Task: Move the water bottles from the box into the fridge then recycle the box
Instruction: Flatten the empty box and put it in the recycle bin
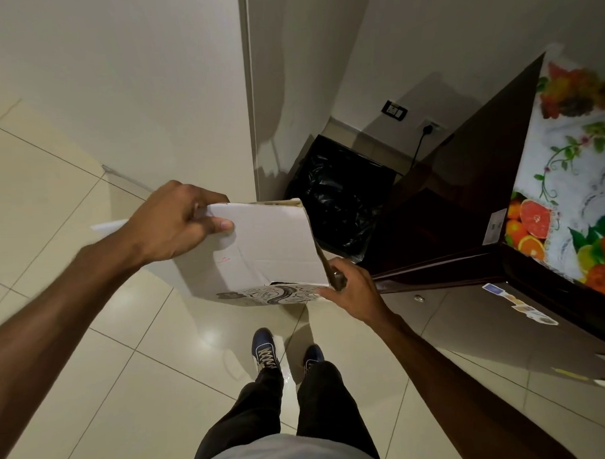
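Observation:
A white cardboard box (271,247) with a dark print along its lower edge hangs in the air in front of me, flattened or nearly so. My left hand (177,223) grips its upper left corner, thumb on top. My right hand (347,289) grips its lower right corner. Just beyond the box stands a bin lined with a black bag (341,197), set in the corner between the wall and the fridge (465,206). The fridge is dark brown, its door shut, with a fruit-patterned cloth (573,171) on top. No water bottles are in view.
A wall edge (251,93) runs down to the left of the bin. A plug and cable (424,135) hang on the wall behind the fridge. Glossy cream floor tiles (93,374) spread to the left and below. My shoes (264,351) stand close to the fridge front.

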